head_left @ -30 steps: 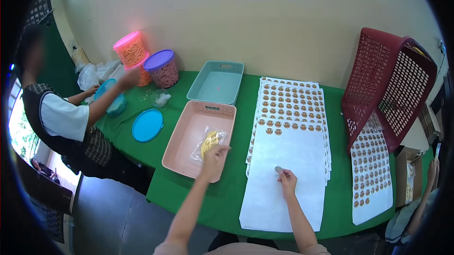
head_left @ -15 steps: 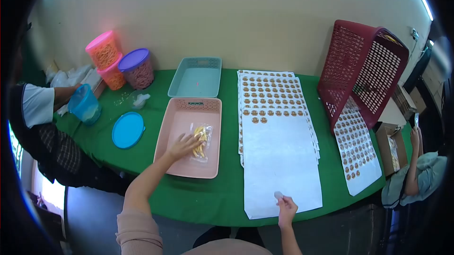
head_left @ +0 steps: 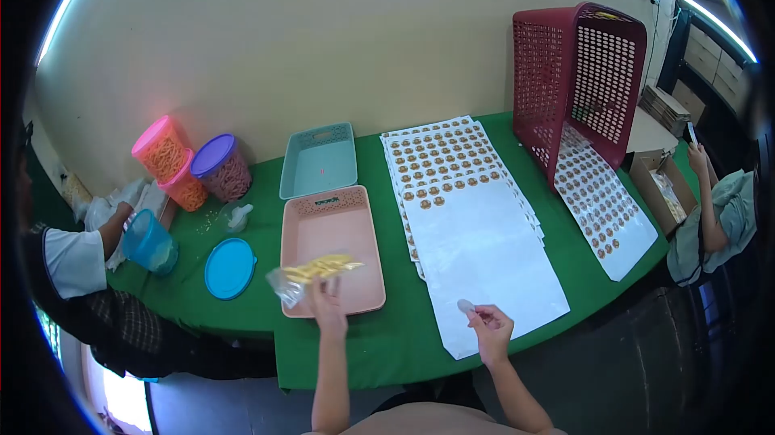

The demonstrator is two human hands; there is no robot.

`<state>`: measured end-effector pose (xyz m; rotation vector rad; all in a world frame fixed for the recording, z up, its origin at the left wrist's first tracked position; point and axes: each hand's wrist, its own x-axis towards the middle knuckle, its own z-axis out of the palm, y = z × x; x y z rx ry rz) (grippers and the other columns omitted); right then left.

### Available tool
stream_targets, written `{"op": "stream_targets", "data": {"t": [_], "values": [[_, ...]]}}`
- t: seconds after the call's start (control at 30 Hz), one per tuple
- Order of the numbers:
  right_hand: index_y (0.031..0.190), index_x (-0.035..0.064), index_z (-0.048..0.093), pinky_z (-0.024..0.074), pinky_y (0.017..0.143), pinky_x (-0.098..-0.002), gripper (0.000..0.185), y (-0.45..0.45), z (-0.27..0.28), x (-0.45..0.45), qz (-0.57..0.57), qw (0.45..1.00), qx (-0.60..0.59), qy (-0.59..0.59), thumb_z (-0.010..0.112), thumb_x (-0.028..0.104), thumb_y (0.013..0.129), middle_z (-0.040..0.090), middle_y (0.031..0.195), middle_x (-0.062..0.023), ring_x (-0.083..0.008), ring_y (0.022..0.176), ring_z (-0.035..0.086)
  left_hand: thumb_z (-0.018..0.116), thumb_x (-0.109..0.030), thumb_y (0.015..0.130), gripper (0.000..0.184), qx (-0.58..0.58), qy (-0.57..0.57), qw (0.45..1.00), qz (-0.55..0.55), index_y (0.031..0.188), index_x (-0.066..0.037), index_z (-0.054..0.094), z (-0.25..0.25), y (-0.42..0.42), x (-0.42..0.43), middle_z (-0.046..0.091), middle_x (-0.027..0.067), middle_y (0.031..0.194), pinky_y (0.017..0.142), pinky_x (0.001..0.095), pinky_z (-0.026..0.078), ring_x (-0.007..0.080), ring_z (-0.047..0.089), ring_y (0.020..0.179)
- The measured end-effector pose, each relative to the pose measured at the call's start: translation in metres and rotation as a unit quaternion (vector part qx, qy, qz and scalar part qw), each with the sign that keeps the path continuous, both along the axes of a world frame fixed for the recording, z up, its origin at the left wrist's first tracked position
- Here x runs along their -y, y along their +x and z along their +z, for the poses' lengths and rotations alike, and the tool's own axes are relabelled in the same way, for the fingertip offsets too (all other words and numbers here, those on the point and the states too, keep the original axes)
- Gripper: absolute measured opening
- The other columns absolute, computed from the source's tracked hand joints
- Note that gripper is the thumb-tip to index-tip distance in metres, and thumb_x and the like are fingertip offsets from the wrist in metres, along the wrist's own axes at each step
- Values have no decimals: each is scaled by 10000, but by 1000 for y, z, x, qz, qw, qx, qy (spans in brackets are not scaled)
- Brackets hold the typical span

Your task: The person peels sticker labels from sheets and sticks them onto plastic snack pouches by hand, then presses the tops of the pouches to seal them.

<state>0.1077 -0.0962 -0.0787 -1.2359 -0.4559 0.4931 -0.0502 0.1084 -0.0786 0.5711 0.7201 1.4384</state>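
Observation:
My left hand (head_left: 327, 307) grips a clear plastic packet of yellow snack sticks (head_left: 321, 267), tilted and raised over the pink tray (head_left: 333, 229). Between the thumb and fingers of my right hand (head_left: 492, 332) is a small round sticker (head_left: 465, 306), pale on the side I see. Under that hand lies the top sticker sheet (head_left: 484, 245), mostly bare white backing with a few rows of round brown stickers at its far end. More sheets are stacked beneath it.
A green tray (head_left: 320, 162) stands behind the pink one. Snack tubs (head_left: 222, 170), a blue lid (head_left: 230, 269) and a co-worker holding a blue container (head_left: 150, 243) are at left. At right stand a maroon basket (head_left: 539, 76), another sticker sheet (head_left: 605, 201) and a second person (head_left: 718, 217).
My left hand has lifted the packet of snack sticks out of the pink tray. My right hand still pinches the sticker near the sheet's front edge. The camera view has turned.

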Motion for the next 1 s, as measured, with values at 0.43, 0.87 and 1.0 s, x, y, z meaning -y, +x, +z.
{"op": "stream_targets", "data": {"t": [0.43,0.87,1.0], "values": [[801,16,626,489,635,-241,218,-15,129,16,-62,872,482,62,642,-77,604,558,872,-98,-185,736,588,298,-320,887,415,119,-59,882,-451,1210,-59,303,99,58,125,419,104,1175,917,355,318,206,414,1081],[758,28,616,486,586,-232,175,-4,126,72,-136,831,539,31,666,-44,607,531,838,-68,-156,684,570,252,-308,903,413,4,91,842,-532,1217,-40,280,119,81,183,390,104,1142,904,329,305,169,381,1071],[752,32,618,483,586,-234,179,5,122,106,-157,823,545,20,668,-42,596,527,819,-62,-153,688,562,254,-310,902,407,0,80,836,-543,1205,-41,298,114,96,215,406,104,1124,888,324,320,168,388,1063]]}}
